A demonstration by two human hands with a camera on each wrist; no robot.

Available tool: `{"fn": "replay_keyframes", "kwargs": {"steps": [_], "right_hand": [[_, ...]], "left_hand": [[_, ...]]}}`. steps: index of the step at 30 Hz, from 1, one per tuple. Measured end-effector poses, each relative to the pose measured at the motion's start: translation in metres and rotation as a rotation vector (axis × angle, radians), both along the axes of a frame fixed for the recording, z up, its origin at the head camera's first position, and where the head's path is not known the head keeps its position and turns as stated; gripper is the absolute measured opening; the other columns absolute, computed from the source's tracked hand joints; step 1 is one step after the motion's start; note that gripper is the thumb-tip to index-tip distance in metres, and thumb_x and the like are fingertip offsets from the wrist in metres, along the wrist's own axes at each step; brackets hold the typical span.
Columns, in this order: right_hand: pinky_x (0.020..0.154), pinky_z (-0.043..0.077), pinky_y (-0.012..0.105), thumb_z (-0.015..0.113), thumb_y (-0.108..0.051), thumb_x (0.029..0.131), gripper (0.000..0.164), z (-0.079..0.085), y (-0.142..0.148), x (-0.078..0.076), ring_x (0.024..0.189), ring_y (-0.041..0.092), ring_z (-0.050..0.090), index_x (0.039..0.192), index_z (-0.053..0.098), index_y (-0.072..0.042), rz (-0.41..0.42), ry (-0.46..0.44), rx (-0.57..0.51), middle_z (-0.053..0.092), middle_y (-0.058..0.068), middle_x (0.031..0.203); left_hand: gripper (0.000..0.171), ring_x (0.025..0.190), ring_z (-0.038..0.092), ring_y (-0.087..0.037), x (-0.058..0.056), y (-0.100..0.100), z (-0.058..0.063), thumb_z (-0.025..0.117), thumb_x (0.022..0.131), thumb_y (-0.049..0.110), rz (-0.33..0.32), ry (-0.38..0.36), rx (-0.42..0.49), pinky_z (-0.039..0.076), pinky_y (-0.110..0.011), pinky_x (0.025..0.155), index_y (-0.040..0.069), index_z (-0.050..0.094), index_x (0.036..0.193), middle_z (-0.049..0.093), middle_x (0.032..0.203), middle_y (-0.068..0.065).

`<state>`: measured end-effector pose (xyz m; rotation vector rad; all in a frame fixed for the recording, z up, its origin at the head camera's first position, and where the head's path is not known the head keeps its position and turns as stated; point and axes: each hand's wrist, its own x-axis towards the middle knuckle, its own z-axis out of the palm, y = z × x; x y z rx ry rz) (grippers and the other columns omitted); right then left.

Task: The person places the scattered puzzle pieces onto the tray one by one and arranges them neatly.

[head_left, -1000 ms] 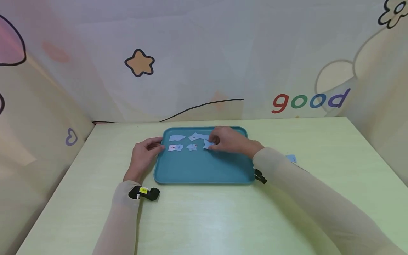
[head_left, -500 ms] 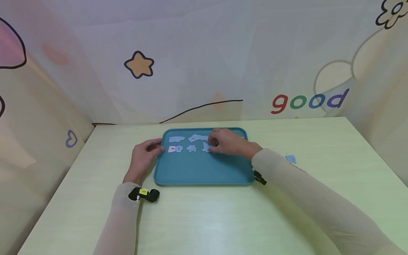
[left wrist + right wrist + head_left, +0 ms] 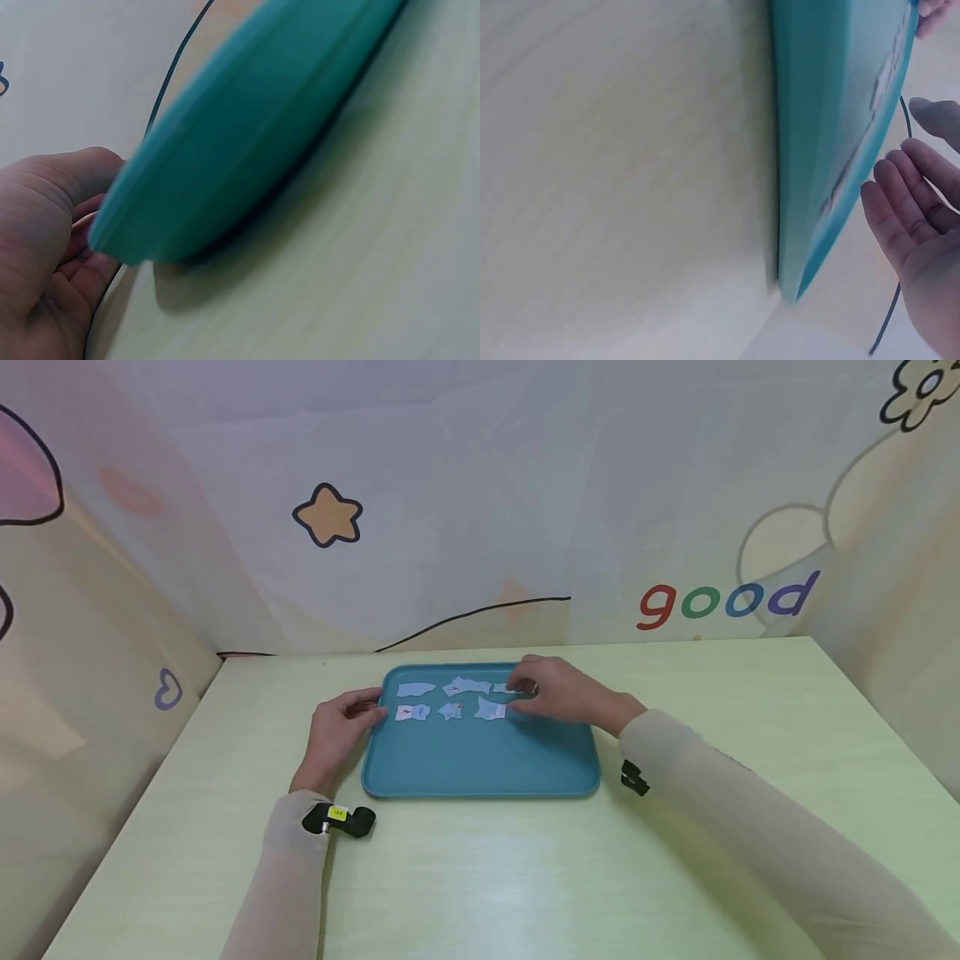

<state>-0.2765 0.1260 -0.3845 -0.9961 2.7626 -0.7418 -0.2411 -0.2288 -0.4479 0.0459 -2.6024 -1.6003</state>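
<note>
My left hand [image 3: 337, 731] holds the left rim of a teal tray [image 3: 480, 764]. In the left wrist view, its thumb [image 3: 90, 169] lies against the rim and the curled fingers are partly hidden behind it. Over the tray's right part hovers my right hand [image 3: 566, 692], thumb and fingers apart with nothing between them. Just left of its fingertips lies a light blue jagged paper piece [image 3: 491, 709] with small print. Several similar scraps lie in two rows, among them a wide upper one [image 3: 467, 685] and a small lower one [image 3: 451, 712]. One upper scrap [image 3: 504, 688] is partly covered by the right hand.
Tray and forearms are on or above a pale wooden table [image 3: 480, 877]. Behind it stands a printed cloth backdrop [image 3: 465, 527] with a star and the word "good". Black wrist cameras sit on the left cuff [image 3: 288, 810] and right cuff [image 3: 648, 739].
My right hand has let go of the lower right paper piece and moved right, uncovering it. A blue scrap on the table right of the tray is now hidden by the right sleeve.
</note>
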Motion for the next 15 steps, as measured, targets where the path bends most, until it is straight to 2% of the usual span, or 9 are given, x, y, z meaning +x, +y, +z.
{"fn": "replay_keyframes", "kwargs": {"steps": [6, 15], "right_hand": [[0.094, 0.060, 0.043, 0.080, -0.018, 0.096, 0.032, 0.005, 0.027, 0.001, 0.108, 0.028, 0.068, 0.123, 0.075, -0.001, -0.050, 0.010, 0.004, 0.070, 0.011, 0.115], [0.095, 0.061, 0.048, 0.081, -0.014, 0.095, 0.032, 0.009, 0.071, 0.009, 0.108, 0.031, 0.067, 0.124, 0.075, 0.000, -0.109, -0.004, -0.003, 0.069, 0.012, 0.114]], "left_hand": [[0.042, 0.118, 0.066, -0.030, -0.001, -0.001, -0.001, 0.074, 0.101, 0.013, 0.000, -0.001, 0.003, 0.053, -0.042, 0.106, 0.003, 0.068, 0.141, 0.071, 0.127, -0.019], [0.042, 0.117, 0.066, -0.029, -0.001, -0.001, -0.001, 0.074, 0.101, 0.013, -0.004, -0.004, 0.005, 0.055, -0.038, 0.103, 0.003, 0.069, 0.141, 0.072, 0.127, -0.019]]}}
